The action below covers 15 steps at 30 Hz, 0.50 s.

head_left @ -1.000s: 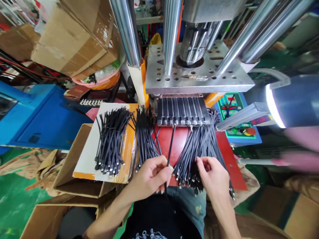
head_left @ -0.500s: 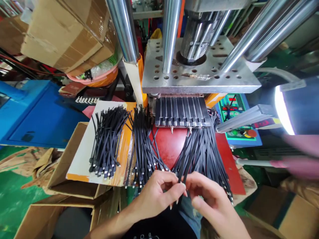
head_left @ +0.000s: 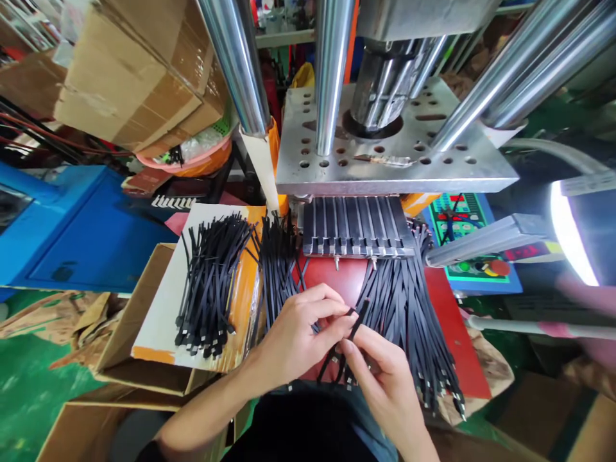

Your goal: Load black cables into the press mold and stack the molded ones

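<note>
My left hand (head_left: 310,327) pinches the end of a black flat cable (head_left: 359,326) in front of the press. Thumb and fingers of my right hand (head_left: 380,369) close on the same cable just beside it. More dark cable ends hang below the fingers; how many are held, I cannot tell. Right of my hands, a thick bundle of black cables (head_left: 404,314) fans out over the red board. Left of them lies a second bundle (head_left: 279,269), partly behind my left hand. Beyond my fingers sits the black slotted mould (head_left: 356,226).
Above the mould hangs a steel press plate (head_left: 394,176) between shiny columns. A cable pile (head_left: 212,282) rests on a white board at left, over open cartons (head_left: 129,333). A control panel (head_left: 471,237) and a bright lamp (head_left: 572,231) stand at right.
Both hands have moved up, away from my body and nearer the mould. The cable ends in them now point upward over the red board. The view has shifted slightly.
</note>
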{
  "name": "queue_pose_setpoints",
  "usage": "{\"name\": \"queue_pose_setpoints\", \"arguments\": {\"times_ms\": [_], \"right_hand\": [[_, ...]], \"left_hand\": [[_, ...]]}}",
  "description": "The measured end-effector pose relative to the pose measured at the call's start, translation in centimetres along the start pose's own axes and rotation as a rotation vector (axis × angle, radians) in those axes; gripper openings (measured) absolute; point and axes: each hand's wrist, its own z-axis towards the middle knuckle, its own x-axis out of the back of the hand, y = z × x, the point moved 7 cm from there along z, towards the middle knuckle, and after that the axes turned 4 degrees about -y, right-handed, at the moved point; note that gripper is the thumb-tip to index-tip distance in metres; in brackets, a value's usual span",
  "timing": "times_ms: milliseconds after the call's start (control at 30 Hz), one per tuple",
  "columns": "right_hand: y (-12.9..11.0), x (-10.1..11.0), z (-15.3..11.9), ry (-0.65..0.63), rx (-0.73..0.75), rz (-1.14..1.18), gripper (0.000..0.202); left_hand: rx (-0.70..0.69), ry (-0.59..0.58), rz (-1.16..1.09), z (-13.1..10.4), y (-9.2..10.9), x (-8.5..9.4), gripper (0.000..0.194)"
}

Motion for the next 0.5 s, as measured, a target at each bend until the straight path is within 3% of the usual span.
{"name": "queue_pose_setpoints", "arguments": {"times_ms": [200,333,400,500], "right_hand": [[0.5,1.1,-0.3,0.06,0.016,0.032,0.02],[0.3,0.9,-0.4,0.128,0.046,0.038,0.018],[0.1,0.4,-0.4,0.116,0.054,0.033,0.019],[-0.3,-0.2,-0.1,0.094,0.06,0.023,0.019]], "left_hand": [[0.188,-0.022,-0.238,-0.1,-1.3,0.2,0.026],[0.332,-0.068,-0.592,-0.2,-2.4,-0.5,0.043],[0.337,-0.08,-0.689,0.0,-2.3,-0.6,0.05],[0.278,-0.063,-0.641,0.5,-1.7,-0.1,0.051]]}}
